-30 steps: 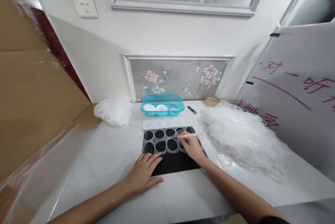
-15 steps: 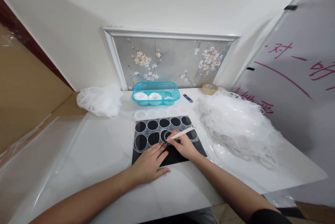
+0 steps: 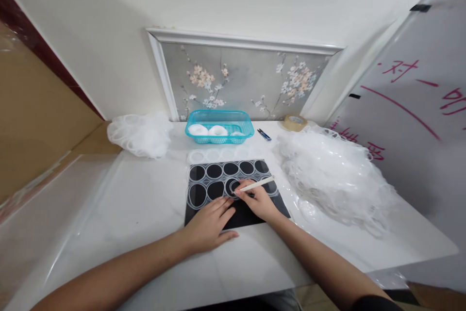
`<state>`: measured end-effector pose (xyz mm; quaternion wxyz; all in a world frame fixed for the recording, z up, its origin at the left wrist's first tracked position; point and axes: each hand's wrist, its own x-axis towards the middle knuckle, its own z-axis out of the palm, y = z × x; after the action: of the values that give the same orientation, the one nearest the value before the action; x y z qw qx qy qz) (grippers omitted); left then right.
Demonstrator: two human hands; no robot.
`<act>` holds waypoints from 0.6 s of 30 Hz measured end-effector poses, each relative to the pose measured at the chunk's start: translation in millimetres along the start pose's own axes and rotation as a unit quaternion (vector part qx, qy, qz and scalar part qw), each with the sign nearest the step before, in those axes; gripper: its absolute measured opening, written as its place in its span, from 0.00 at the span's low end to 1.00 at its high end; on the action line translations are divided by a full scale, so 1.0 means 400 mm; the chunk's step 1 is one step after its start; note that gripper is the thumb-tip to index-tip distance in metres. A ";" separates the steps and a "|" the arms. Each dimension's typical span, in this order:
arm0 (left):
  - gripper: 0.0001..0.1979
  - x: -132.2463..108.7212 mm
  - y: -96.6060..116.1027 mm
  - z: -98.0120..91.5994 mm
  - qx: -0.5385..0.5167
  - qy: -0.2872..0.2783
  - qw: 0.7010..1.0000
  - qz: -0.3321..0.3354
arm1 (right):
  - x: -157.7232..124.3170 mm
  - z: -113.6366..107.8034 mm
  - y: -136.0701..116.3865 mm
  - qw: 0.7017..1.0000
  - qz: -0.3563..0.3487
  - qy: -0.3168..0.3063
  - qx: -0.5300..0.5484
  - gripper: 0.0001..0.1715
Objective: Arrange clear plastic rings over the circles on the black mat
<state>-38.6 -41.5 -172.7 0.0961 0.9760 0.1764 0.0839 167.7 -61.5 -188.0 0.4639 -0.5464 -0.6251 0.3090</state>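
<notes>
A black board (image 3: 247,216) lies on the white table under both hands. Clear sheeting with rows of pale ring outlines (image 3: 197,195) covers its upper part. My left hand (image 3: 211,223) rests flat on the board's lower left, fingers stretched out and thumb apart, fingertips by the middle ring of the second row. In a pinch, my right hand (image 3: 257,200) holds a slim white pen-like stick (image 3: 259,184), slanted up to the right. Its working tip is hidden by my fingers, close to a smaller ring (image 3: 232,186) inside that middle outline.
Behind the board stands a turquoise basket (image 3: 219,114) with white rolls (image 3: 217,131). Small thread snips (image 3: 264,135) and a tape roll (image 3: 295,123) lie right of it. Heaps of clear plastic ring scraps (image 3: 335,175) flank the board, the smaller heap (image 3: 140,136) at back left.
The view has shifted slightly, so everything sits a little differently in the picture. Both hands keep nearly the same place on the board, and the right still grips the white stick.
</notes>
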 end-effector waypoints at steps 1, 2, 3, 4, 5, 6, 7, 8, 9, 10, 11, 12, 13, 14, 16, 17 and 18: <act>0.29 -0.001 0.000 0.001 0.002 -0.001 1.000 0.000 | 0.000 0.000 -0.001 1.000 0.007 0.001 0.006 0.12; 0.29 -0.001 -0.001 0.001 0.005 -0.002 1.000 0.000 | 0.000 0.000 -0.001 1.000 0.014 0.003 0.012 0.12; 0.30 -0.001 -0.001 0.002 0.008 -0.003 1.000 0.000 | 0.000 0.000 -0.001 1.000 0.019 0.005 0.017 0.13; 0.30 -0.001 -0.002 0.002 0.009 -0.003 1.000 0.000 | 0.000 0.001 -0.001 1.000 0.023 0.007 0.020 0.13; 0.30 -0.001 -0.002 0.002 0.010 -0.003 1.000 0.000 | 0.001 0.001 0.000 0.999 0.024 0.006 0.021 0.13; 0.30 -0.002 -0.002 0.002 0.011 -0.003 1.000 0.001 | 0.001 0.002 0.000 1.000 0.022 0.003 0.019 0.13; 0.30 -0.002 -0.001 0.002 0.010 -0.004 1.000 0.002 | 0.002 0.002 0.000 1.000 0.018 -0.001 0.016 0.12; 0.30 -0.002 -0.001 0.002 0.010 -0.006 1.000 0.002 | 0.003 0.003 -0.001 1.000 0.014 -0.004 0.012 0.12; 0.30 -0.002 0.000 0.002 0.009 -0.008 1.000 0.000 | 0.004 0.002 -0.002 1.000 0.010 -0.006 0.007 0.11; 0.30 -0.002 0.000 0.002 0.006 -0.009 1.000 -0.001 | 0.005 0.001 -0.003 1.000 0.005 -0.008 -0.001 0.11; 0.30 -0.001 0.001 0.001 0.002 -0.008 1.000 -0.003 | 0.005 0.000 -0.003 1.000 -0.001 -0.008 -0.011 0.11; 0.29 -0.001 0.001 0.000 -0.003 -0.008 1.000 -0.006 | 0.004 -0.002 -0.004 1.000 -0.009 -0.009 -0.026 0.10; 0.29 0.000 0.000 -0.001 -0.010 -0.007 1.000 -0.010 | 0.002 -0.005 -0.003 0.999 -0.022 -0.012 -0.049 0.10; 0.29 0.001 0.000 -0.004 -0.020 -0.009 1.000 -0.014 | -0.002 -0.007 -0.002 0.996 -0.043 -0.017 -0.081 0.09; 0.30 0.004 -0.003 -0.010 -0.049 -0.016 0.998 -0.027 | -0.011 -0.008 0.002 0.978 -0.116 -0.043 -0.166 0.10; 0.31 0.005 -0.005 -0.014 -0.067 -0.021 0.997 -0.039 | -0.016 -0.005 0.005 0.962 -0.159 -0.060 -0.213 0.11; 0.32 0.007 -0.007 -0.017 -0.086 -0.025 0.995 -0.052 | -0.021 -0.002 0.007 0.943 -0.200 -0.077 -0.256 0.11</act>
<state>-38.4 -36.9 -166.2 0.1887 0.9555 0.2162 0.0689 169.2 -69.1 -192.4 0.3111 -0.4852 -0.8132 0.0801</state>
